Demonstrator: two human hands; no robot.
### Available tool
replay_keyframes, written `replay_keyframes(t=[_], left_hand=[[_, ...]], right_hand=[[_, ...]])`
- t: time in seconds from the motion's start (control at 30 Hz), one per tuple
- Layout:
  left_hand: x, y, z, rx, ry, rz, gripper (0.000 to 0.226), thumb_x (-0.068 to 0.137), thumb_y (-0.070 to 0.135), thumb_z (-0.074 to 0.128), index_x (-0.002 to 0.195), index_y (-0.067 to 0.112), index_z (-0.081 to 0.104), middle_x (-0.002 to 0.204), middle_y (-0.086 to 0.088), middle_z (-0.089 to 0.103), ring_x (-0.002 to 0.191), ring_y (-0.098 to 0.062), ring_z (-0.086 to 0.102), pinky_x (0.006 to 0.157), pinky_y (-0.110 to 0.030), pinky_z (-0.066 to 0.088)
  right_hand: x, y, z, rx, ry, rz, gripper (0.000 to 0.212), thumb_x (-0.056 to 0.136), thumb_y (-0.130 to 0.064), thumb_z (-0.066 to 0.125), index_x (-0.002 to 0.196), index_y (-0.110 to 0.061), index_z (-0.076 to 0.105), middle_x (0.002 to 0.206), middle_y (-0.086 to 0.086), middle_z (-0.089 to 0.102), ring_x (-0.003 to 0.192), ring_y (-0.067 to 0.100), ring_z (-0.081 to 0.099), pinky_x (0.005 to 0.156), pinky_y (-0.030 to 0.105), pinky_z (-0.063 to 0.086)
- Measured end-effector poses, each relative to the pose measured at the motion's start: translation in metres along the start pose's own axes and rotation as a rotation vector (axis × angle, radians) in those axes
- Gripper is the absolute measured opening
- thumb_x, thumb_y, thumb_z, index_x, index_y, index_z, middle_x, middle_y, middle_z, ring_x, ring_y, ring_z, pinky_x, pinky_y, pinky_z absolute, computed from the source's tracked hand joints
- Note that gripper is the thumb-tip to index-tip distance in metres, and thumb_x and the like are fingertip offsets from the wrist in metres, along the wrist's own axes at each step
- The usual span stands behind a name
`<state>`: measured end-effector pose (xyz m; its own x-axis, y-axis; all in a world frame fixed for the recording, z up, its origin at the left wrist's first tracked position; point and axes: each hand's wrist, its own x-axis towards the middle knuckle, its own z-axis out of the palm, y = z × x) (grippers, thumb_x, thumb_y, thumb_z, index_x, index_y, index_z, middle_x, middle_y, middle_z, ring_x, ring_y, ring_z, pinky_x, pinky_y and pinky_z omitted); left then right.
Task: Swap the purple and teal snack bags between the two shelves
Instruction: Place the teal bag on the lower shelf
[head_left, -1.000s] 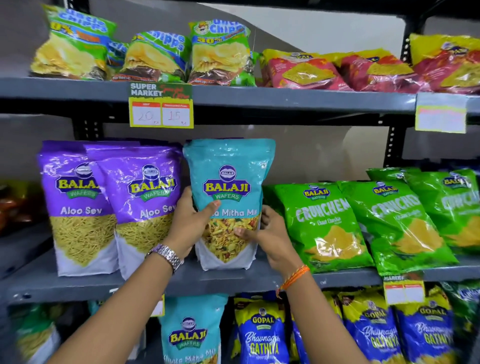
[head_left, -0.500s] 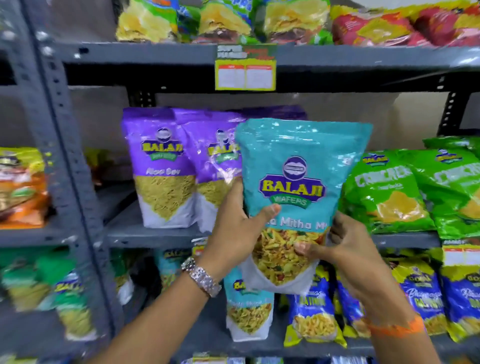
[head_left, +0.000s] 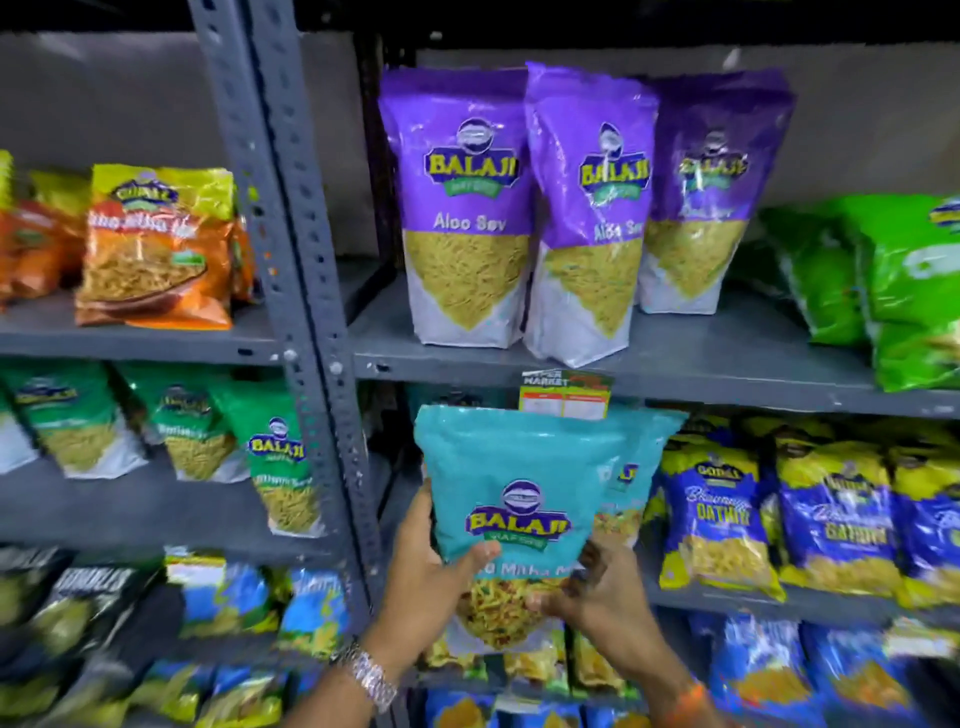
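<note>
I hold a teal Balaji snack bag (head_left: 511, 499) upright in front of the lower shelf (head_left: 727, 603). My left hand (head_left: 431, 582) grips its left side and my right hand (head_left: 597, 587) grips its lower right corner. Another teal bag (head_left: 631, 473) stands on that lower shelf just behind it, mostly hidden. Three purple Aloo Sev bags (head_left: 467, 208) stand in a row on the upper shelf (head_left: 701, 358) above.
A grey perforated upright (head_left: 291, 260) divides the racks. Green bags (head_left: 904, 291) lie right of the purple ones. Blue and yellow Gopal bags (head_left: 717, 514) fill the lower shelf's right. Orange bags (head_left: 156, 249) and green Balaji bags (head_left: 275, 467) sit on the left rack.
The teal bag has come off the upper shelf and moved down in both hands to the lower shelf's level. The view has swung down and left.
</note>
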<state>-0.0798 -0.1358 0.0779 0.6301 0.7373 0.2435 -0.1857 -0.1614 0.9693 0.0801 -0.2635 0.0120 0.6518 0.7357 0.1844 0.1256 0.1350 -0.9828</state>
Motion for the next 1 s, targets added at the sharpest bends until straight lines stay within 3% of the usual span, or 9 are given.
replay_keyframes(t=[0.07, 0.2, 0.37, 0.43, 0.57, 0.63, 0.73, 0.87, 1.0], left_hand=[[0.011, -0.022, -0.013, 0.033, 0.035, -0.033, 0.061, 0.079, -0.015, 0.072, 0.131, 0.007, 0.052, 0.125, -0.011, 0.071, 0.113, -0.025, 0.07, 0.091, -0.033, 0.059], [0.04, -0.057, -0.029, 0.085, 0.08, -0.094, 0.061, 0.082, -0.019, 0.066, 0.133, 0.009, 0.047, 0.122, -0.007, 0.066, 0.094, 0.007, 0.069, 0.081, -0.014, 0.056], [0.08, -0.084, -0.037, 0.093, 0.086, -0.138, 0.062, 0.087, -0.016, 0.062, 0.135, 0.017, 0.042, 0.123, 0.001, 0.062, 0.104, -0.002, 0.062, 0.084, -0.017, 0.057], [0.095, -0.089, -0.038, 0.111, 0.08, -0.139, 0.059, 0.088, -0.013, 0.062, 0.132, 0.021, 0.042, 0.12, 0.004, 0.061, 0.104, -0.004, 0.062, 0.09, -0.027, 0.057], [0.125, -0.098, -0.036, 0.12, 0.068, -0.187, 0.056, 0.087, -0.013, 0.063, 0.125, 0.021, 0.042, 0.113, 0.003, 0.063, 0.1, -0.007, 0.063, 0.091, -0.035, 0.057], [0.136, -0.101, -0.035, 0.111, 0.075, -0.211, 0.054, 0.086, -0.014, 0.063, 0.123, 0.019, 0.042, 0.116, -0.004, 0.064, 0.104, -0.014, 0.065, 0.086, -0.031, 0.059], [0.15, -0.107, -0.035, 0.109, 0.073, -0.219, 0.054, 0.086, -0.014, 0.063, 0.123, 0.019, 0.041, 0.123, -0.01, 0.063, 0.108, -0.02, 0.065, 0.091, -0.038, 0.058], [0.16, -0.114, -0.036, 0.093, 0.072, -0.233, 0.058, 0.088, -0.015, 0.061, 0.128, 0.02, 0.038, 0.117, -0.003, 0.063, 0.096, -0.005, 0.064, 0.077, -0.022, 0.059], [0.164, -0.116, -0.037, 0.069, 0.063, -0.253, 0.062, 0.088, -0.014, 0.061, 0.127, 0.027, 0.037, 0.113, 0.001, 0.064, 0.096, -0.004, 0.065, 0.069, -0.016, 0.058]], right_hand=[[0.015, 0.025, 0.015, -0.01, -0.006, 0.064, 0.072, 0.05, -0.01, 0.098, 0.115, -0.019, 0.069, 0.115, 0.008, 0.078, 0.11, 0.03, 0.073, 0.091, 0.052, 0.061], [0.051, 0.052, 0.045, -0.07, -0.022, 0.093, 0.07, 0.054, -0.011, 0.095, 0.118, -0.024, 0.069, 0.119, 0.003, 0.077, 0.117, 0.028, 0.07, 0.092, 0.046, 0.061], [0.092, 0.064, 0.06, -0.144, -0.021, 0.109, 0.073, 0.06, 0.007, 0.088, 0.127, -0.006, 0.062, 0.125, 0.012, 0.073, 0.12, 0.029, 0.067, 0.101, 0.054, 0.055], [0.105, 0.067, 0.063, -0.174, -0.013, 0.125, 0.071, 0.064, 0.011, 0.086, 0.13, -0.002, 0.061, 0.127, 0.015, 0.071, 0.122, 0.03, 0.066, 0.101, 0.053, 0.055], [0.127, 0.072, 0.066, -0.181, 0.034, 0.154, 0.071, 0.063, 0.012, 0.087, 0.126, -0.003, 0.06, 0.122, 0.013, 0.071, 0.118, 0.028, 0.066, 0.099, 0.043, 0.056], [0.135, 0.075, 0.067, -0.186, 0.038, 0.16, 0.071, 0.063, 0.011, 0.087, 0.127, -0.003, 0.059, 0.122, 0.012, 0.071, 0.118, 0.027, 0.065, 0.099, 0.043, 0.056], [0.144, 0.079, 0.067, -0.188, 0.044, 0.161, 0.072, 0.064, 0.011, 0.087, 0.128, -0.006, 0.059, 0.12, 0.009, 0.072, 0.115, 0.023, 0.067, 0.099, 0.047, 0.057], [0.15, 0.085, 0.07, -0.181, 0.055, 0.177, 0.075, 0.064, 0.008, 0.088, 0.131, -0.007, 0.058, 0.123, 0.011, 0.072, 0.117, 0.025, 0.067, 0.096, 0.051, 0.059], [0.153, 0.09, 0.069, -0.201, 0.065, 0.194, 0.076, 0.063, 0.004, 0.09, 0.131, -0.009, 0.057, 0.123, 0.009, 0.072, 0.118, 0.023, 0.067, 0.098, 0.05, 0.058]])
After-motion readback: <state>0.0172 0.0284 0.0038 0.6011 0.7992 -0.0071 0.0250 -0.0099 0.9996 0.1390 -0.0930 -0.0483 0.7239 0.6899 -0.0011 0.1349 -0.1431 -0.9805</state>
